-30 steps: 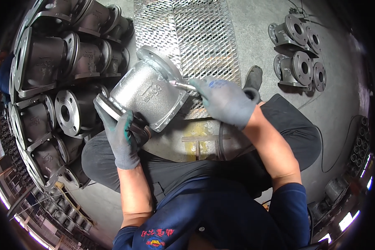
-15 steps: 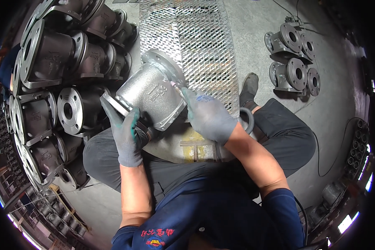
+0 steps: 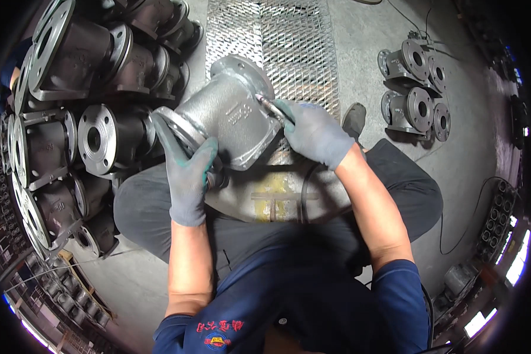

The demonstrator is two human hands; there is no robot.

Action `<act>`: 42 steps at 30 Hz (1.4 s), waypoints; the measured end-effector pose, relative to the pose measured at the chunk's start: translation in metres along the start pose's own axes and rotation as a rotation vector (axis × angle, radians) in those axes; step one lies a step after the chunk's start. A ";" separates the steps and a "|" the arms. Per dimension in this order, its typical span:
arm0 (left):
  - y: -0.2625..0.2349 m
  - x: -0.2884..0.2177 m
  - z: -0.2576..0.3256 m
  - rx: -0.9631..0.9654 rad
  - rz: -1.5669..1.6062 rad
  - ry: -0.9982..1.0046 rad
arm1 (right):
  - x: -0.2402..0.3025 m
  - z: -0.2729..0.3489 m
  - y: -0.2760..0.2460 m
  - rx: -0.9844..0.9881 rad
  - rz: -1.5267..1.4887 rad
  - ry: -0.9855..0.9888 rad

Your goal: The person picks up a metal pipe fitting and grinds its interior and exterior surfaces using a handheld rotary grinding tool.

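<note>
Left gloved hand (image 3: 190, 171) clamped on near flange (image 3: 184, 125) of cast flanged valve body (image 3: 221, 112), thumb and fingers apart across its rim. Body ahead, between hands; long axis slants near-left to far-right. Right gloved hand (image 3: 315, 133), nearer far flange (image 3: 242, 68): fingers closed round slim pencil-shaped tool (image 3: 270, 106), tip by that flange; contact unclear. Beyond: metal grating (image 3: 301, 47).

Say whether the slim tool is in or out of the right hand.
In: the right hand closes around the slim tool, which points toward the grey casting.

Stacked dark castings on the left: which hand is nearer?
Left. The left hand is just right of the stacked castings; the right hand, holding a tool, is farther right.
</note>
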State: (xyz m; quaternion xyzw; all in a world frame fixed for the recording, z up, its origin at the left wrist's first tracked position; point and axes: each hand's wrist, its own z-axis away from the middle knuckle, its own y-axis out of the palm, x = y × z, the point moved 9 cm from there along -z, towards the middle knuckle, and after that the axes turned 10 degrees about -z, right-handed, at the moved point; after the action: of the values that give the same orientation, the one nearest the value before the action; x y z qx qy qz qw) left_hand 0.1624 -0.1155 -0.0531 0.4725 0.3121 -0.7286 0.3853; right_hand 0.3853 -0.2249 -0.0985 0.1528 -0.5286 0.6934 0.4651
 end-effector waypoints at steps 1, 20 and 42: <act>-0.001 0.003 -0.002 0.011 -0.006 0.009 | 0.001 0.001 -0.001 -0.010 -0.024 -0.015; -0.004 -0.008 0.005 -0.077 -0.154 0.191 | -0.030 0.106 0.063 -0.230 -0.390 -0.008; 0.031 0.103 0.076 -0.179 0.228 -0.126 | -0.032 0.054 0.089 -0.329 -1.095 0.261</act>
State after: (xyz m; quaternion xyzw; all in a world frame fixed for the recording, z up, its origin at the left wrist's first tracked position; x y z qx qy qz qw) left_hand 0.1280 -0.2213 -0.1244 0.4221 0.2954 -0.6774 0.5251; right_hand 0.3153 -0.2887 -0.1523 0.2425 -0.4117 0.2741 0.8346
